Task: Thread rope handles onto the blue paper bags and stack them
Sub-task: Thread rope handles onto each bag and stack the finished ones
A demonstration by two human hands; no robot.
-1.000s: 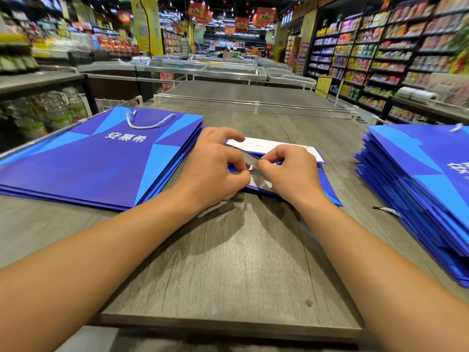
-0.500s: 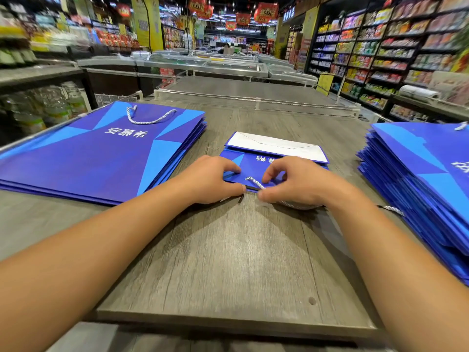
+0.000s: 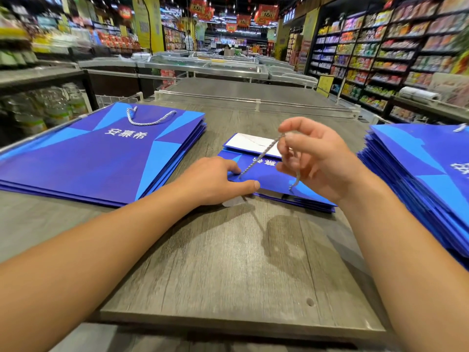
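A grey wood-grain counter is carrying three lots of flat blue paper bags. A broad stack is lying at the left with a white rope handle showing at its far edge, a folded bag is sitting in the middle with its white bottom flap turned to the far side, and a tall stack is resting at the right, running out of view. A clear low rail is running along the counter's far edge.

Supermarket: stocked shelves, chest freezers, hanging signs.
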